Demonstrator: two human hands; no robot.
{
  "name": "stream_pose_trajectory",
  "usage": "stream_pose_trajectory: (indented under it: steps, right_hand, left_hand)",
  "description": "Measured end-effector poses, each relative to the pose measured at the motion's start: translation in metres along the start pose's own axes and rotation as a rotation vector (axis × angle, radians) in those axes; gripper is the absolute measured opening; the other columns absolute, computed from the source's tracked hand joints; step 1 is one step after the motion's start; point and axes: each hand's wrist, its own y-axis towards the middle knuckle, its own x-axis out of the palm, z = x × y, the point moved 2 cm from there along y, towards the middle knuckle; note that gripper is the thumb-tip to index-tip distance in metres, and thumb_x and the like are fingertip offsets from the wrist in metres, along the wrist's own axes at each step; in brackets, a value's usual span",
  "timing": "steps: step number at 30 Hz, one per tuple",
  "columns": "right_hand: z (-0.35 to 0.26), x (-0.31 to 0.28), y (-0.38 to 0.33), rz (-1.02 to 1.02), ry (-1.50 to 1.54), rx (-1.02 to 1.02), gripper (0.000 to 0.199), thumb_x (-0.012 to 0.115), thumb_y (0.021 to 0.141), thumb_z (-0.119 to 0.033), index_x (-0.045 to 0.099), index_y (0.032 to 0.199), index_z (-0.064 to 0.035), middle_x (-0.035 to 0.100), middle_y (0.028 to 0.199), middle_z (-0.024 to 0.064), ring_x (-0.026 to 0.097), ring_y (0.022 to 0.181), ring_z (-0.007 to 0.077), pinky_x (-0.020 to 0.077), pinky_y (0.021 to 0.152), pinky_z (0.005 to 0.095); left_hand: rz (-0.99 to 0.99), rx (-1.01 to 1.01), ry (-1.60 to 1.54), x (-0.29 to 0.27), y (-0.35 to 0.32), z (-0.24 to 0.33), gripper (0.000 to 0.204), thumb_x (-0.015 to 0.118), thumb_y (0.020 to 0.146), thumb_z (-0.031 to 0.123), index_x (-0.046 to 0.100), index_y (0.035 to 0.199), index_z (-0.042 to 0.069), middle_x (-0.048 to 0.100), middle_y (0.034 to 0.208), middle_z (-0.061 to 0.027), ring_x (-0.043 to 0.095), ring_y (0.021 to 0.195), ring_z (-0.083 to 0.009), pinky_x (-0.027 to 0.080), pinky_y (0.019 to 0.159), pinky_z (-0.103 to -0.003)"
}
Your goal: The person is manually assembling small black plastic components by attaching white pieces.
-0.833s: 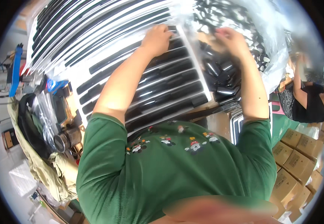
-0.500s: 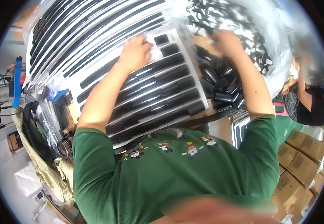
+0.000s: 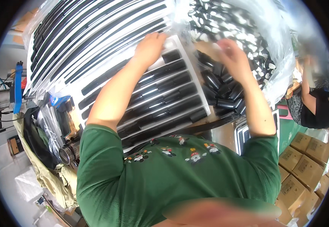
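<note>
A white tray [image 3: 196,81] lies before me, its long slots filled with rows of glossy black tube-like pieces [image 3: 158,90]. My left hand [image 3: 150,48] is over the tray's far right part, its fingers curled down at the uppermost row; whatever is under the fingertips is hidden. My right hand [image 3: 233,59] hovers by a heap of small black-and-white pieces [image 3: 247,38], its thumb and fingers drawn together, blurred. Something small and pale may be at the fingertips, too unclear to name. Just below that hand lies a pile of loose black cylindrical pieces [image 3: 223,85].
More filled trays [image 3: 96,38] are stacked at the far left. Clear plastic sheeting [image 3: 282,45] surrounds the small pieces. Cardboard boxes [image 3: 299,162] stand at the lower right; beyond them is another person [image 3: 318,106]. Clothing [image 3: 45,151] hangs on the left.
My left hand has shifted right and slightly away along the tray's top row. The right hand has drawn back slightly from the heap of small pieces.
</note>
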Motion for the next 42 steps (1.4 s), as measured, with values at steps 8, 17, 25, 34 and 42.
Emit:
stream_pose_trajectory:
  steps: [8, 17, 25, 34, 42]
  right_hand:
    - [-0.025, 0.056, -0.034, 0.177, 0.541, 0.115, 0.020, 0.061, 0.085, -0.006, 0.061, 0.105, -0.0012, 0.064, 0.088, 0.0039, 0.059, 0.075, 0.0095, 0.0483, 0.068, 0.0214]
    - [-0.029, 0.057, -0.062, 0.126, 0.640, 0.105, 0.024, 0.068, 0.081, -0.010, 0.062, 0.104, -0.0023, 0.064, 0.088, 0.0025, 0.056, 0.070, 0.0047, 0.0454, 0.063, 0.0192]
    - [-0.052, 0.061, -0.083, 0.071, 0.068, -0.262, 0.087, 0.084, 0.051, -0.015, 0.043, 0.128, -0.0098, 0.047, 0.125, 0.0130, 0.050, 0.109, 0.0295, 0.0474, 0.085, 0.0385]
    - [-0.054, 0.071, -0.064, 0.156, -0.014, -0.411, 0.068, 0.076, 0.052, -0.007, 0.051, 0.115, -0.0064, 0.053, 0.115, 0.0128, 0.053, 0.104, 0.0304, 0.0442, 0.087, 0.0368]
    - [-0.062, 0.091, -0.050, 0.082, 0.076, -0.272, 0.068, 0.074, 0.056, -0.006, 0.048, 0.119, -0.0060, 0.055, 0.115, 0.0115, 0.053, 0.105, 0.0302, 0.0444, 0.085, 0.0353]
  left_hand:
    - [0.263, -0.693, -1.687, -0.019, -0.055, 0.053, 0.024, 0.058, 0.087, 0.006, 0.054, 0.109, -0.002, 0.061, 0.098, -0.0083, 0.059, 0.087, -0.0148, 0.051, 0.078, -0.029]
    - [-0.044, -0.523, -1.737, -0.036, -0.091, 0.108, 0.029, 0.062, 0.083, 0.000, 0.054, 0.110, -0.001, 0.062, 0.097, -0.0099, 0.063, 0.086, -0.0180, 0.052, 0.079, -0.028]
    - [-0.026, -0.643, -2.155, -0.042, -0.104, 0.127, 0.017, 0.059, 0.086, 0.003, 0.050, 0.099, -0.002, 0.060, 0.097, -0.0137, 0.064, 0.087, -0.0236, 0.054, 0.078, -0.034]
    - [0.069, -0.600, -2.180, -0.027, -0.106, 0.120, 0.019, 0.061, 0.086, 0.007, 0.051, 0.100, -0.002, 0.062, 0.095, -0.0132, 0.064, 0.085, -0.0236, 0.053, 0.077, -0.034]
    - [0.187, -0.655, -2.133, -0.024, -0.108, 0.104, 0.021, 0.062, 0.085, 0.006, 0.052, 0.101, -0.002, 0.062, 0.096, -0.0131, 0.064, 0.086, -0.0226, 0.052, 0.079, -0.033]
